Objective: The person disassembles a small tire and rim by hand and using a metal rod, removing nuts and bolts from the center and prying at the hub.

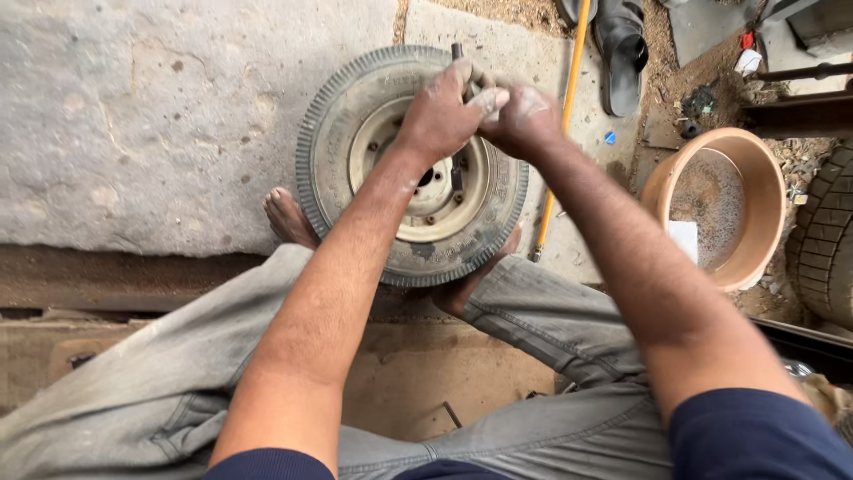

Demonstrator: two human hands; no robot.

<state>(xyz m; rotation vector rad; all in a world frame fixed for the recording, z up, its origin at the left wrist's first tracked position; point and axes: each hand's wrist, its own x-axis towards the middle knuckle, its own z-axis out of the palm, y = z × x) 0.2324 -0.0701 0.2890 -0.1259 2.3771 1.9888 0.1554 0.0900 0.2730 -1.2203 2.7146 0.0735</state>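
Grey trousers (160,391) sit nearest, knees apart. Between the bare feet, a small worn black rubber tyre on a cream metal rim (413,169) lies flat on the stone floor (160,116). Above its far edge, the left hand (442,111) and right hand (522,117) press together, each grip closed around a dark metal tool (457,53). Far right stands a round tan plastic basin (751,178).

Rough grey stone slab floor (160,116), sandy dirt, terracotta basin (764,178), black sandal (620,53), daylight.
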